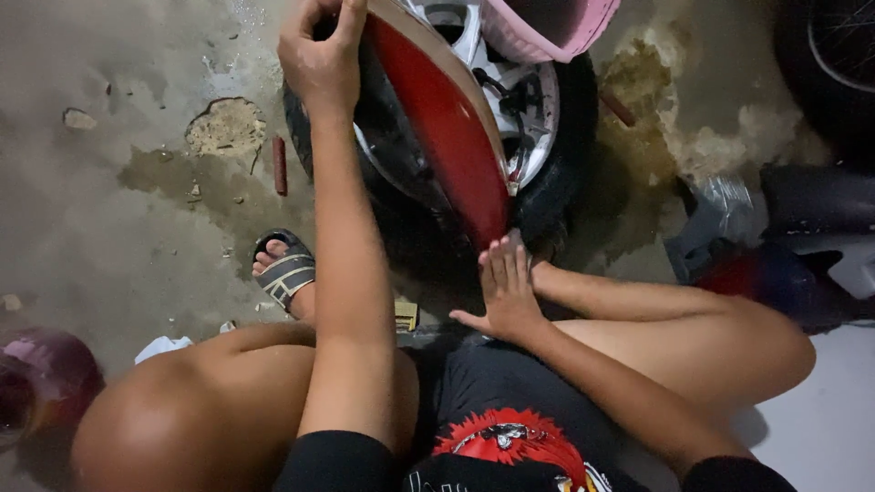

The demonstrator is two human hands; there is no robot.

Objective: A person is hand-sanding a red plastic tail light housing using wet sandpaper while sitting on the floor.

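A red fender [437,137] curves over a black motorcycle wheel [561,173] with a silver rim. My left hand [321,56] grips the fender's upper edge at the top of the view, fingers curled around it. My right hand [507,290] rests flat with fingers together against the fender's lower tip. I am squatting, knees spread to either side of the wheel.
A sandalled foot [284,269] stands on the stained concrete floor [109,200]. A pink basket [547,27] sits above the wheel. A dark red helmet [41,378] lies at the left edge. Another wheel [834,55] and dark vehicle parts [802,246] stand at right.
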